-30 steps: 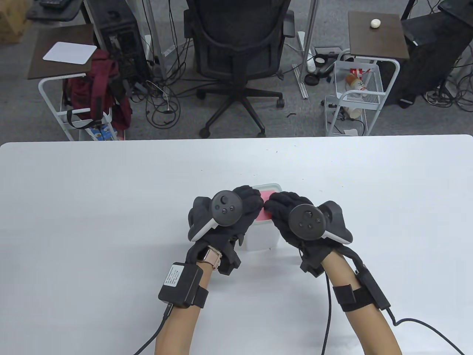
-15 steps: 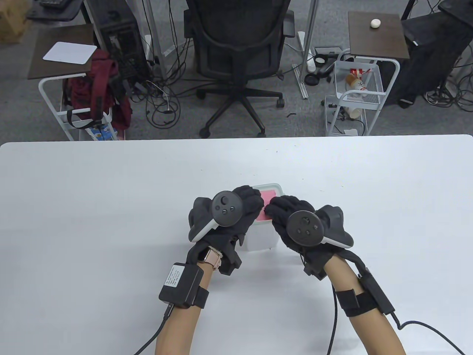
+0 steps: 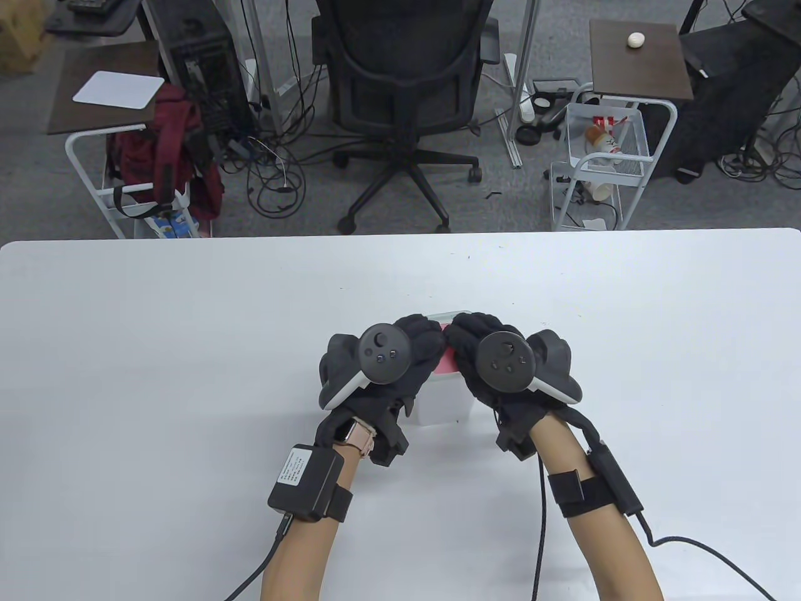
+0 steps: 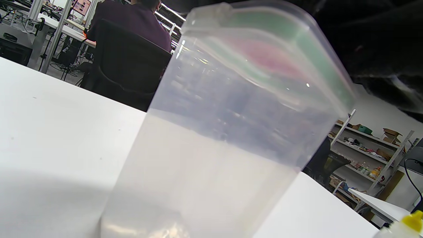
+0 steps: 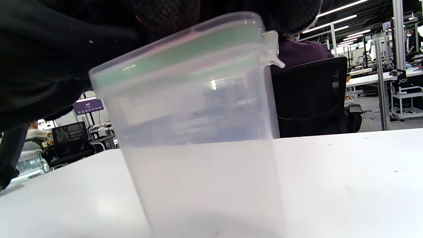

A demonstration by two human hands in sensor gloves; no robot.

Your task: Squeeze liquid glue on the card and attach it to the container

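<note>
Nearest the bottom edge of the table view, two bare forearms are seen rising from the white table (image 3: 156,375), each strapped with a black sensor box and cable. Further in, the left hand (image 3: 382,369) and the right hand (image 3: 500,366) are laid side by side over the top of the translucent container (image 3: 441,407), which stands upright on the table between them. The lid is covered by both sets of gloved fingers, palms down; whether the container is actually gripped or only pressed from above cannot be told. Between the two hands a sliver of the pink card (image 3: 445,363) is shown lying flat on the lid, under the fingertips. In the left wrist view a yellow-capped glue bottle (image 4: 408,226) is glimpsed at the corner. Beyond the table, an office chair (image 3: 400,94) is seen.
</note>
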